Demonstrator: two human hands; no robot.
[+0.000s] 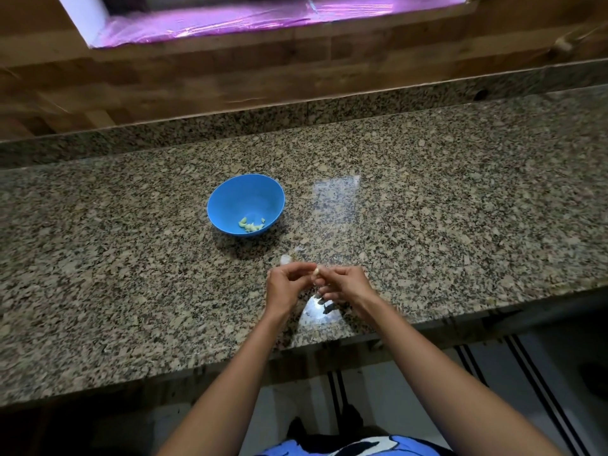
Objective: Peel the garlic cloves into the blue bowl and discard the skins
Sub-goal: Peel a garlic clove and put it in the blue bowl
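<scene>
Head view, pinched clove point(316, 270), skins point(287, 258) near bowl point(237, 195)

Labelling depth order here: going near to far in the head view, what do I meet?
Left hand and right hand pinching a small pale garlic clove → whitish papery skin scraps on the speckled granite counter → round blue bowl holding peeled cloves → wood-panelled wall.

Extends the bare left forearm point(237, 373) and right forearm point(424, 363) from the near edge, converging toward the far middle. Holds the left hand point(285, 287) and right hand point(346, 284) close together, fingertips meeting at the far side. Pinches a small garlic clove point(316, 272) between thumbs and forefingers of both hands. Curls the right hand's other fingers down and inward.
</scene>
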